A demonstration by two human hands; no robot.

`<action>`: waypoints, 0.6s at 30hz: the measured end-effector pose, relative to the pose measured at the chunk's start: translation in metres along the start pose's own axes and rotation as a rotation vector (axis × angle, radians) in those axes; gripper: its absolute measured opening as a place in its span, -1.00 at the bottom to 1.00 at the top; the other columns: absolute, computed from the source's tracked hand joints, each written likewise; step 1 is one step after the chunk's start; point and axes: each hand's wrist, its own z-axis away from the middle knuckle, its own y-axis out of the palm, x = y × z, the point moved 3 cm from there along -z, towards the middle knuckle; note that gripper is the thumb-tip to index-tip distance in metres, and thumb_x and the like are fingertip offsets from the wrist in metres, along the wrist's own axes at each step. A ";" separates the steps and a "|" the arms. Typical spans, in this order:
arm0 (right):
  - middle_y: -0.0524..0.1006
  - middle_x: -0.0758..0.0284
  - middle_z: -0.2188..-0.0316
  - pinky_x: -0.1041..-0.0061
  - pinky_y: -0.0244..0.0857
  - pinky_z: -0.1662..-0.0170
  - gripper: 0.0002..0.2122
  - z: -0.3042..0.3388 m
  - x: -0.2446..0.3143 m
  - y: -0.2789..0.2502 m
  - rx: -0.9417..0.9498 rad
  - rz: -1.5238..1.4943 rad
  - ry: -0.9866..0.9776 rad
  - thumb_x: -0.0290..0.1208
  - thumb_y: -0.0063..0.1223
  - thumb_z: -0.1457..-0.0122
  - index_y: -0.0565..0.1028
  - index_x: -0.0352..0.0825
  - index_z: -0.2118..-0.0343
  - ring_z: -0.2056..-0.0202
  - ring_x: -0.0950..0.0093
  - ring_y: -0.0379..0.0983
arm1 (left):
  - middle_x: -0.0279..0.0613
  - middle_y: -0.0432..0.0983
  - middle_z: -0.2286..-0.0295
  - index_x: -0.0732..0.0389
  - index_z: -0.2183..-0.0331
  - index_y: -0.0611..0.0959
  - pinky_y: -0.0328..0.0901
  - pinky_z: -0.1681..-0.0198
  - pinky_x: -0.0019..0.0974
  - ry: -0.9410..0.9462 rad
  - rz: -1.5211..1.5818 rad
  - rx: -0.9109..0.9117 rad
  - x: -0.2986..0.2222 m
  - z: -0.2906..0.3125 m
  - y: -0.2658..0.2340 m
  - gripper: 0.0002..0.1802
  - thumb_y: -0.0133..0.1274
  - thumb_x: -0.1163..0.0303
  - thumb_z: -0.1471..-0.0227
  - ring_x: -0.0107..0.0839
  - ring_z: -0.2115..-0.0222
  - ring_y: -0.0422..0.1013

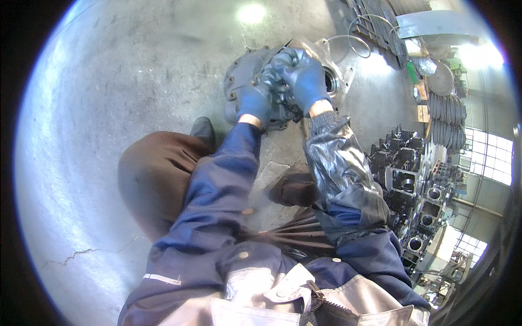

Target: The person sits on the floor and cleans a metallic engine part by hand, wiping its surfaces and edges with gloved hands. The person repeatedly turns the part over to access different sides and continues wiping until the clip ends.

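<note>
A grey cast-metal housing (237,76), perhaps of a gearbox, lies on the concrete floor in front of me. Its right part is a pale flange with a round bore (330,81). My left hand (256,99), in a blue glove, is curled against the middle of the housing. Above and to the right, my gloved right hand (302,73) is closed, its fingertips close to those of the left. A thin dark tip (287,43) shows just beyond the right fingers. What the fingers of either hand grip is hidden by the gloves.
A thin pale looped cable or hose (363,53) runs from the flange's far side. Long dark metal bars (383,27) lie at the far right. Several engine blocks (405,179) stand close on my right, near dark coiled material (446,120). My shoe (203,132) is left of the housing.
</note>
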 end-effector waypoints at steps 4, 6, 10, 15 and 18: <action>0.67 0.04 0.23 0.31 0.49 0.08 -0.64 -0.002 -0.004 -0.005 0.092 0.124 0.107 -0.24 0.31 -0.12 0.61 -0.40 0.11 0.19 0.19 0.65 | -0.21 0.64 0.24 0.29 0.01 0.67 0.43 0.26 -0.29 -0.003 0.041 0.120 0.013 -0.009 0.005 -0.53 0.09 0.06 -0.32 -0.41 0.33 0.49; 0.70 0.28 0.34 0.51 0.46 0.26 -0.77 0.003 -0.004 -0.009 0.015 0.127 0.067 -0.36 0.34 -0.13 0.65 -0.36 0.20 0.38 0.54 0.59 | -0.24 0.63 0.27 0.28 0.04 0.68 0.42 0.29 -0.31 0.070 -0.241 0.070 0.016 -0.008 0.002 -0.54 0.08 0.07 -0.32 -0.43 0.36 0.47; 0.70 0.23 0.29 0.52 0.47 0.22 -0.70 0.006 -0.003 -0.004 0.012 0.021 0.166 -0.32 0.35 -0.13 0.62 -0.37 0.14 0.34 0.52 0.63 | -0.25 0.62 0.31 0.26 0.08 0.71 0.39 0.33 -0.35 0.070 -0.236 0.080 0.015 -0.006 0.002 -0.55 0.09 0.04 -0.32 -0.46 0.39 0.44; 0.69 0.13 0.23 0.39 0.48 0.04 -0.65 -0.002 0.020 0.000 0.014 0.140 0.107 -0.31 0.34 -0.11 0.61 -0.39 0.08 0.18 0.30 0.65 | -0.14 0.59 0.15 0.29 -0.01 0.60 0.42 0.07 -0.31 0.251 0.213 -0.044 0.020 0.017 0.009 -0.66 0.10 0.31 -0.28 -0.36 0.17 0.50; 0.70 0.14 0.22 0.37 0.47 0.00 -0.65 0.001 0.024 -0.008 0.031 0.064 0.158 -0.28 0.32 -0.10 0.64 -0.36 0.10 0.15 0.26 0.66 | -0.05 0.54 0.05 0.24 -0.08 0.55 0.36 -0.12 -0.26 0.224 -0.199 -0.248 0.029 0.026 0.000 -0.57 0.11 0.56 -0.15 -0.27 0.02 0.48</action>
